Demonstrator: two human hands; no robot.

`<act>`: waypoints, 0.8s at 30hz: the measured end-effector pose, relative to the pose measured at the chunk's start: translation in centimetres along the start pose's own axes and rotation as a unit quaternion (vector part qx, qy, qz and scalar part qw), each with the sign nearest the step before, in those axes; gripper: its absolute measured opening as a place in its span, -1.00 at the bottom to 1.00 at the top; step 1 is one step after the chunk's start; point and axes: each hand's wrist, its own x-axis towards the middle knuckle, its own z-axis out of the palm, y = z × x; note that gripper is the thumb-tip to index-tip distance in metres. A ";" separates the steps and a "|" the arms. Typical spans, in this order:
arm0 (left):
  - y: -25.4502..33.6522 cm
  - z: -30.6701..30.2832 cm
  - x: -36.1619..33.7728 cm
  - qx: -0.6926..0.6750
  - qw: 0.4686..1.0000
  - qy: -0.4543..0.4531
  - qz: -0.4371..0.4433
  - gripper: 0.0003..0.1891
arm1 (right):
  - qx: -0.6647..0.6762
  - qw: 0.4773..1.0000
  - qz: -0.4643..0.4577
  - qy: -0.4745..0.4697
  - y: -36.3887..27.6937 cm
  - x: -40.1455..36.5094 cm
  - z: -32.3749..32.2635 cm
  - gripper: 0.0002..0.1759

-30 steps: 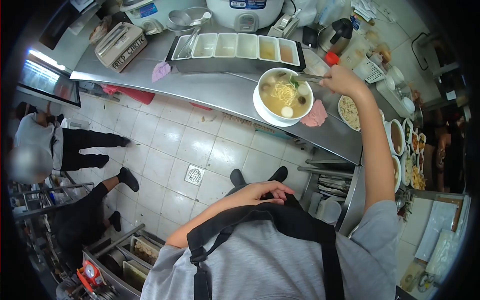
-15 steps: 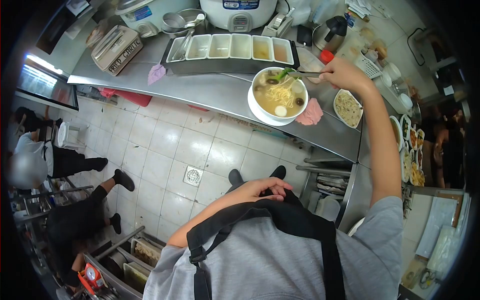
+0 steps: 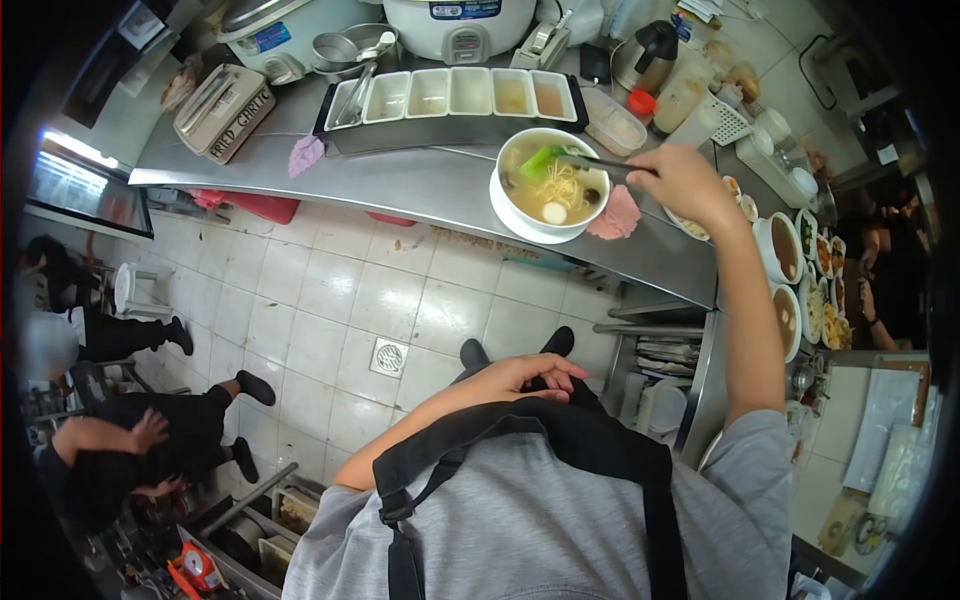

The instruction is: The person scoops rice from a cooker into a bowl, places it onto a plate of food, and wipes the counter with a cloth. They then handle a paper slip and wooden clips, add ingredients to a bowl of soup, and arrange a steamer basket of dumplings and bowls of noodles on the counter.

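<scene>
My right hand (image 3: 684, 178) is closed round the end of a metal utensil (image 3: 612, 164), perhaps tongs, whose tip reaches into a white bowl of soup (image 3: 507, 222). Yellow noodles (image 3: 562, 188), a green vegetable (image 3: 541, 161), dark pieces and a round white piece lie in the broth. The bowl stands on a white plate near the counter's front edge, beside a pink cloth (image 3: 615, 214). Low at my waist, my left hand (image 3: 540, 376) rests with its fingers partly spread and curled, holding nothing that shows.
Behind the bowl is a black rack of white containers (image 3: 428, 95). A lidded tin (image 3: 222, 112) stands left, a kettle (image 3: 645, 58) and red-capped bottle (image 3: 641, 103) right. Filled dishes (image 3: 779, 250) line the right side. Other people (image 3: 170, 430) are at the left and far right.
My right hand and the utensil have moved slightly down; the green vegetable lies further into the bowl. The view has shifted, showing more bowls at right. A person's hand now shows at lower left.
</scene>
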 end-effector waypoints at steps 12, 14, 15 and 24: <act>1.3 -0.8 -2.3 0.027 0.999 0.036 -0.029 -0.66 | 0.061 0.997 0.037 0.003 1.2 -1.9 2.1 -0.55; 0.5 -1.3 -2.2 0.014 0.999 0.031 -0.013 -0.66 | 0.068 0.996 0.063 -0.017 1.1 -2.3 1.6 -0.54; -0.3 -1.7 -2.1 0.007 1.000 0.023 -0.005 -0.66 | 0.054 0.996 0.072 -0.019 1.3 -2.5 1.3 -0.53; -0.9 -4.6 1.7 0.079 0.996 0.012 0.029 -0.65 | 0.271 0.953 -0.058 0.123 -3.3 7.2 -2.0 -0.45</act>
